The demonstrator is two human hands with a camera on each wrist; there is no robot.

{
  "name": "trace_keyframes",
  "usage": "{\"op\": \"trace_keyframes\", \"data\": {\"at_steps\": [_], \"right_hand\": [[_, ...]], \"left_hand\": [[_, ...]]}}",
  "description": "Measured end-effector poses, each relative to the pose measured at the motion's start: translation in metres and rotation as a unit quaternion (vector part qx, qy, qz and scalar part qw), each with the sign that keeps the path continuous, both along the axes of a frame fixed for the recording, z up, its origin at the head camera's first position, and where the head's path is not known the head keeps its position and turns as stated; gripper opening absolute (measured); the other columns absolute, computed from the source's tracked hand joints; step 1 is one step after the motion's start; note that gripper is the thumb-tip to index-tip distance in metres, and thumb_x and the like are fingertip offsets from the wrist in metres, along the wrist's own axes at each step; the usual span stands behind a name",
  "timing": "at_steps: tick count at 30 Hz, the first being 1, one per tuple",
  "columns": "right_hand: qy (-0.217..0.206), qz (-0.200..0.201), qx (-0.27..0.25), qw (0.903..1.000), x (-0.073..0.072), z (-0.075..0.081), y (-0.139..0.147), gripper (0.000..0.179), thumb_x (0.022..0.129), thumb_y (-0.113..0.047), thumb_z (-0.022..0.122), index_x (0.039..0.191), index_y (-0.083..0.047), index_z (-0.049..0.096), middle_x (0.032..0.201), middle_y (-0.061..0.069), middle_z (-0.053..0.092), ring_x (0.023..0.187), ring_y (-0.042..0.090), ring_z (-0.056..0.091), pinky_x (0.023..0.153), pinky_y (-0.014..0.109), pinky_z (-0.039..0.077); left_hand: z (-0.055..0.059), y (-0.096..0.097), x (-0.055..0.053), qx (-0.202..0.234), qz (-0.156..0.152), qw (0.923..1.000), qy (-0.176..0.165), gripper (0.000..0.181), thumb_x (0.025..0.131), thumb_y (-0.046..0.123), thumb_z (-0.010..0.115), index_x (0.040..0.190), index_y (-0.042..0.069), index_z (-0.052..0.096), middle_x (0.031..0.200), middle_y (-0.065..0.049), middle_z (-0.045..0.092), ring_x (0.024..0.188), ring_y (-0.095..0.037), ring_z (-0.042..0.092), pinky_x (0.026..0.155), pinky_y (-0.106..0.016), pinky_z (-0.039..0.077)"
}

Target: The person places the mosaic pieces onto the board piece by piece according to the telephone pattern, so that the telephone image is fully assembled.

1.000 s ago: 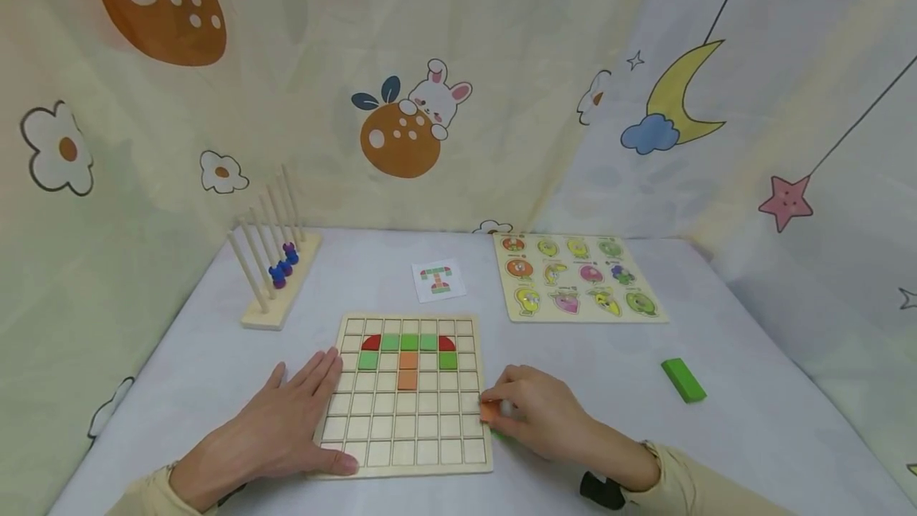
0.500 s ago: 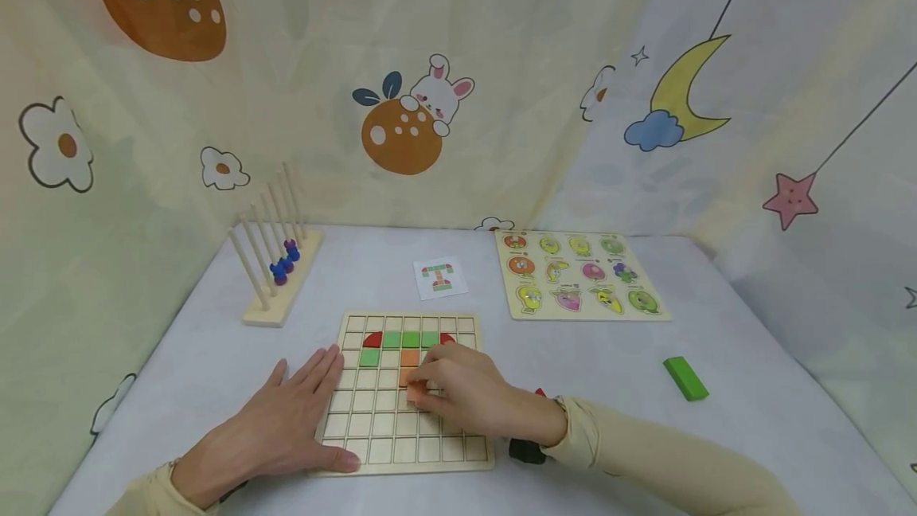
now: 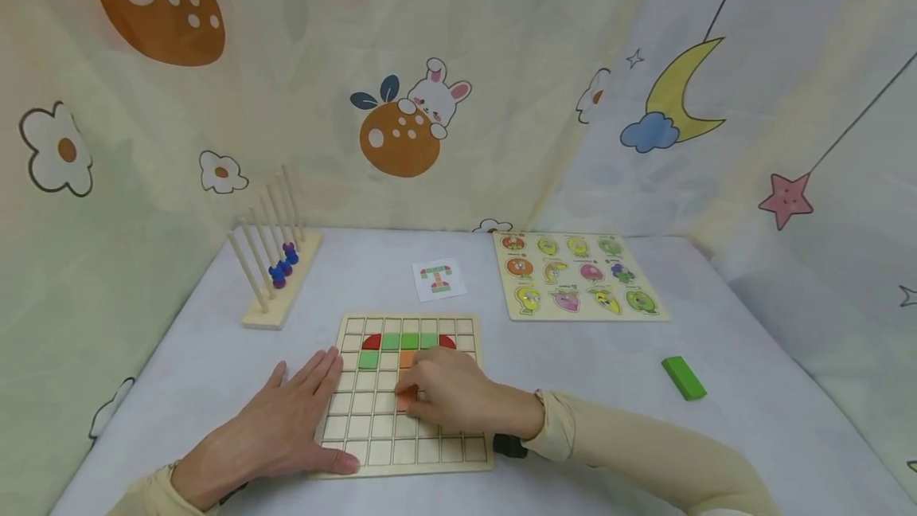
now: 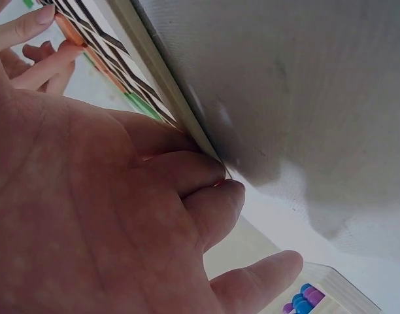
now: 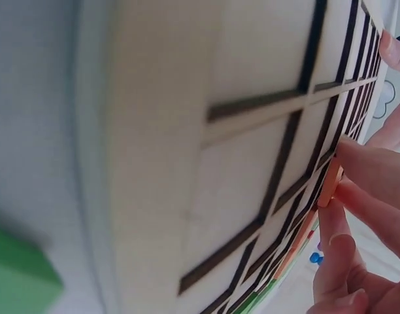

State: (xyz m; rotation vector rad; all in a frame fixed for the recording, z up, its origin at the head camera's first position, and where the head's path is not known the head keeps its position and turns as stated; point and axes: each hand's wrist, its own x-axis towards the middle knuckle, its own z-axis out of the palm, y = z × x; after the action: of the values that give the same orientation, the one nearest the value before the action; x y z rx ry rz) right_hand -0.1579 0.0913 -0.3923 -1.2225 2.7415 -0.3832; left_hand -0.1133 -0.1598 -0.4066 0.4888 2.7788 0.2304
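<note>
A wooden grid board (image 3: 371, 426) lies flat before me, with red, green and orange tiles set in its upper cells. My left hand (image 3: 282, 420) rests along its left edge, fingers straight and thumb at the lower corner. My right hand (image 3: 458, 396) is over the middle of the board. Thumb and fingers pinch an orange square tile (image 3: 406, 400) at the cell below the other orange tiles. In the right wrist view this orange tile (image 5: 331, 182) stands slightly tilted against the grid. The right hand hides part of the cells to its right.
A picture card (image 3: 439, 280) with a coloured tile pattern lies behind the board. At the back right is a fruit puzzle board (image 3: 580, 316). A peg rack (image 3: 261, 315) with blue and purple beads stands at the left. One green block (image 3: 684, 378) lies at the right.
My right hand has carried the orange tile leftward from beside the board's right edge to the middle column, then slightly further left and down. The left hand stays in place.
</note>
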Motion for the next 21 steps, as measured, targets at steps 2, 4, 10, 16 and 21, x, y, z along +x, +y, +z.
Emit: {"op": "trace_keyframes", "data": {"at_steps": [2,4,10,16,21], "right_hand": [[-0.005,-0.001,0.000,1.0000,-0.0004,0.0002,-0.0006,0.018,0.089,-0.024,0.081,0.107,-0.022,0.083,0.089,-0.011,0.073,0.076,-0.004,0.053,0.059,0.012,0.039],[-0.009,-0.004,0.001,1.0000,-0.0008,0.0001,-0.0006,0.020,0.088,-0.025,0.082,0.108,-0.023,0.083,0.089,-0.011,0.073,0.075,-0.004,0.052,0.058,0.012,0.039],[-0.013,-0.010,0.008,0.9998,-0.0024,-0.0004,0.0006,0.026,0.085,-0.026,0.086,0.110,-0.025,0.082,0.090,-0.014,0.072,0.075,-0.006,0.052,0.059,0.013,0.039],[-0.015,-0.008,0.006,0.9998,-0.0027,-0.0010,0.0017,0.026,0.085,-0.026,0.086,0.111,-0.025,0.082,0.089,-0.014,0.071,0.075,-0.005,0.051,0.059,0.013,0.039],[-0.018,-0.006,-0.010,0.9998,-0.0011,-0.0006,0.0055,0.026,0.088,-0.026,0.083,0.113,-0.024,0.081,0.092,-0.012,0.073,0.076,-0.004,0.052,0.059,0.013,0.039]], "left_hand": [[-0.0002,0.0001,0.0001,0.002,0.001,1.0000,-0.002,0.144,0.060,0.097,0.061,0.159,-0.003,0.028,0.170,-0.021,0.022,0.157,-0.041,0.025,0.114,-0.081,0.016],[-0.0005,0.0002,0.0001,0.002,0.001,1.0000,-0.002,0.144,0.060,0.096,0.062,0.159,-0.003,0.028,0.170,-0.021,0.022,0.157,-0.041,0.025,0.114,-0.081,0.016],[-0.0002,0.0005,0.0001,0.000,0.002,1.0000,0.000,0.144,0.060,0.097,0.061,0.160,-0.002,0.028,0.170,-0.021,0.022,0.157,-0.040,0.025,0.114,-0.080,0.016],[-0.0004,0.0000,0.0000,-0.002,-0.005,1.0000,0.007,0.144,0.061,0.097,0.060,0.159,-0.003,0.028,0.170,-0.021,0.023,0.157,-0.040,0.025,0.114,-0.080,0.018],[-0.0001,-0.0004,0.0008,-0.001,-0.009,0.9999,0.009,0.144,0.061,0.097,0.059,0.159,-0.004,0.028,0.170,-0.022,0.023,0.157,-0.041,0.026,0.113,-0.080,0.019]]}}
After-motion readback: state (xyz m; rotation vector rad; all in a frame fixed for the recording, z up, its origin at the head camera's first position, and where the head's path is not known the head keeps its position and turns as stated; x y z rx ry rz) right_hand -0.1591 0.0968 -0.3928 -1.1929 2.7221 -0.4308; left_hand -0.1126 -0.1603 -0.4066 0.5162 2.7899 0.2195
